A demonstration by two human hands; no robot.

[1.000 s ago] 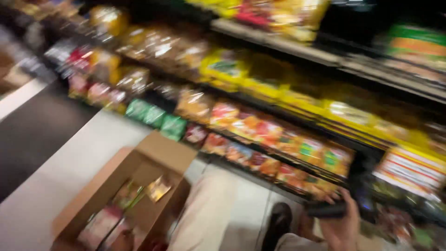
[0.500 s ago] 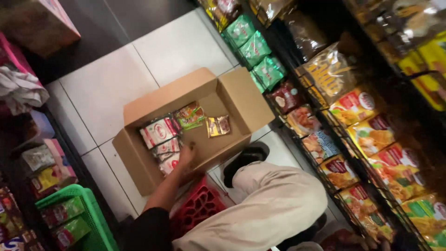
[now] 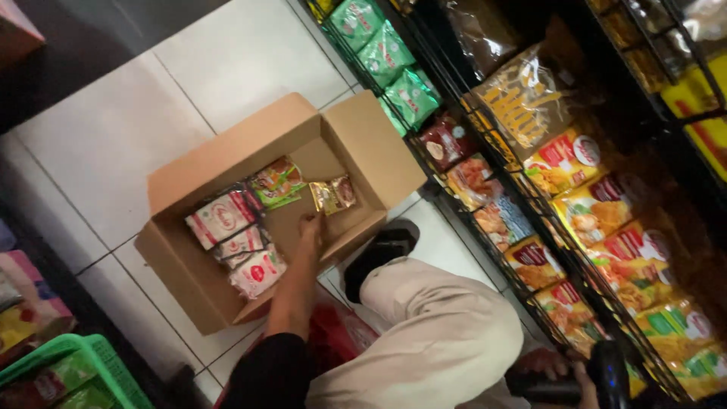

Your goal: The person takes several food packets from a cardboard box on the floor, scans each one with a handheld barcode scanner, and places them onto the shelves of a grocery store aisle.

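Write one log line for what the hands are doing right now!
left hand: reaching in cardboard box, near gold packet | right hand: holding black device | red-white packets: in box

White tiled floor (image 3: 227, 68), green basket (image 3: 91, 363) — shelf rack (image 3: 530, 288) of snack bags (image 3: 564, 159), green packets (image 3: 386, 53), black shoe (image 3: 379, 254)

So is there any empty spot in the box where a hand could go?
Yes: bare cardboard floor in the box between the brown packet and the red-and-white packets, where the left hand reaches in. It is crowded along the box's left side. White floor tiles beyond the box look bare too.
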